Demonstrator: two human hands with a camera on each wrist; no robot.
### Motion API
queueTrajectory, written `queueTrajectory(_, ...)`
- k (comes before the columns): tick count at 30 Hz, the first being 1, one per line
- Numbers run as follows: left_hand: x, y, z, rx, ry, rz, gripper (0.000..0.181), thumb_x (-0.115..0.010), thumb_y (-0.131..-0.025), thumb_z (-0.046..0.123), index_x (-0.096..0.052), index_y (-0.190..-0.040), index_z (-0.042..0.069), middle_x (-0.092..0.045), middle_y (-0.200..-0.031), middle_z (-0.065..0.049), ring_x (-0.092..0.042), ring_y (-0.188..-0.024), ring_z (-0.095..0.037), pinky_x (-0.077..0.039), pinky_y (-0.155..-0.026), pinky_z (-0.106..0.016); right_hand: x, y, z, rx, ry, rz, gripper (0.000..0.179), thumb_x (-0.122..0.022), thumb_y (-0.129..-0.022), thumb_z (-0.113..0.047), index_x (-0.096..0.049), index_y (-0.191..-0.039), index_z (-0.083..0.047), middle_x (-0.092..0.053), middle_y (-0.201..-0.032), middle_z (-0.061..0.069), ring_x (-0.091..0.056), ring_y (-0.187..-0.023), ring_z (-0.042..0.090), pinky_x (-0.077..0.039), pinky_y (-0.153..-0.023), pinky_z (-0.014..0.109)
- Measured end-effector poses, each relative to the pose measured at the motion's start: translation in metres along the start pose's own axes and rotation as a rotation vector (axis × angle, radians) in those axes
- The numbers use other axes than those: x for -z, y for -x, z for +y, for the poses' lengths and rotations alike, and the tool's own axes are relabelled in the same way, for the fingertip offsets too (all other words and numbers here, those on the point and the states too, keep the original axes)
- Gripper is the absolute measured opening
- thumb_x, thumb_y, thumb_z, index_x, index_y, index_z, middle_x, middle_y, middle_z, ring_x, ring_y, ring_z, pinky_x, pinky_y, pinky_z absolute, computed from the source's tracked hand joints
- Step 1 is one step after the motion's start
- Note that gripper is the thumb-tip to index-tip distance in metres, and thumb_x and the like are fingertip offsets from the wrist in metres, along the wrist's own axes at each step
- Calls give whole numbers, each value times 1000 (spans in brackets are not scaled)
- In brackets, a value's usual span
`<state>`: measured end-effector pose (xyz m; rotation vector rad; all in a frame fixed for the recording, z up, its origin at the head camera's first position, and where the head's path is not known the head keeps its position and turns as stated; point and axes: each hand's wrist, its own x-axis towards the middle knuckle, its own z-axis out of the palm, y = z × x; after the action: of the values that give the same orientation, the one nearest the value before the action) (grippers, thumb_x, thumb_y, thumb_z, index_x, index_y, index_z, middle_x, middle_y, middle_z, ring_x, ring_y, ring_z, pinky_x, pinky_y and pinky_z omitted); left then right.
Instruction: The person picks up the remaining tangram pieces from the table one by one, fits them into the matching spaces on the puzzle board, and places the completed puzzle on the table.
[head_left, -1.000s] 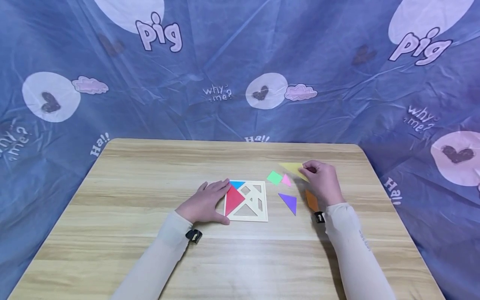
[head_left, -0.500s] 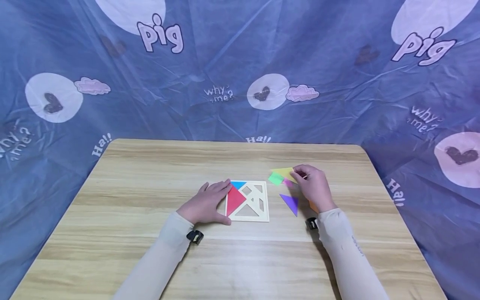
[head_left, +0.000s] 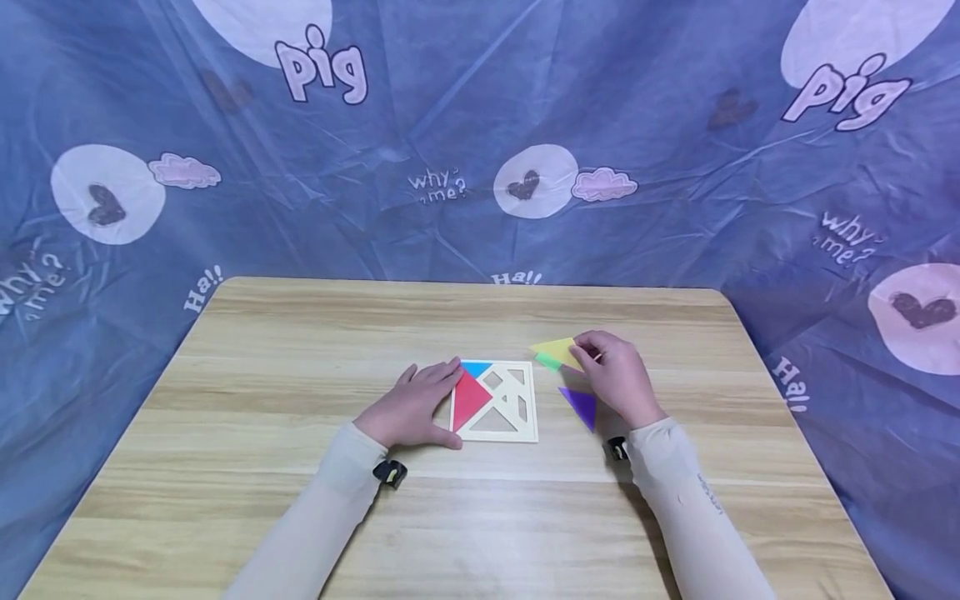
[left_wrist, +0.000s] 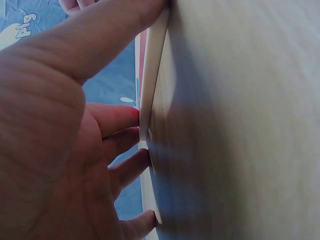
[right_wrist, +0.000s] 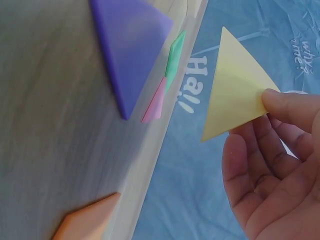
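My right hand (head_left: 618, 379) pinches a yellow triangle tile (head_left: 557, 350) between thumb and fingers, raised over the loose pieces. Beneath it, a green tile (head_left: 548, 361) is partly covered. My left hand (head_left: 408, 407) rests against the left side of a cream tangram tray (head_left: 531, 408), fingers spread, thumb at its near corner. In that tray lie a red triangle (head_left: 468, 400) and a blue piece (head_left: 475, 368); its other cutouts show bare. A purple triangle (head_left: 581, 406) lies right of the tray. The right wrist view also shows a pink tile (right_wrist: 156, 102) and an orange tile (right_wrist: 90, 220).
A wooden table (head_left: 262, 500) carries everything. Behind and beside it hangs a blue printed curtain (head_left: 420, 100). Both wrists wear small black devices, one of them a wrist camera (head_left: 390, 474) near the table surface.
My right hand has carried the yellow triangle leftward and slightly nearer, over the green and pink tiles. The left hand and tray have stayed in place.
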<state>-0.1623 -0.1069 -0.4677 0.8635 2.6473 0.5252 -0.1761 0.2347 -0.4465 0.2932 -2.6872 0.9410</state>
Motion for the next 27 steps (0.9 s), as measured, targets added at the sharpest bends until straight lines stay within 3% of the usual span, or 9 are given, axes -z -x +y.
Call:
queueTrajectory(6, 1, 0, 0, -2, 6, 3, 114, -84, -79, 58, -27, -164, 7, -20, -172, -5, -22, -157, -29, -10, -126, -60, -2, 2, -4, -13, 1, -31, 10, -71, -98, -12, -74, -101, -3, -75, -92, 9, -70, -79, 25, -58, -74, 43)
queueTrajectory(15, 0, 1, 3, 4, 5, -1, 114, -83, -80, 58, -26, -164, 8, -19, -173, -5, -20, -158, -28, -9, -126, -60, -2, 3, -9, -8, -120, -90, 6, -75, -95, -7, -75, -98, -3, -72, -93, 9, -63, -80, 20, -54, -72, 30)
queueTrajectory(27, 1, 1, 4, 9, 4, -3, 113, -83, -80, 57, -26, -164, 7, -20, -172, -6, -20, -158, -29, -9, -126, -60, -7, 4, -15, -80, -192, -141, 6, -76, -95, -9, -71, -93, -6, -70, -83, 4, -62, -73, 18, -51, -64, 24)
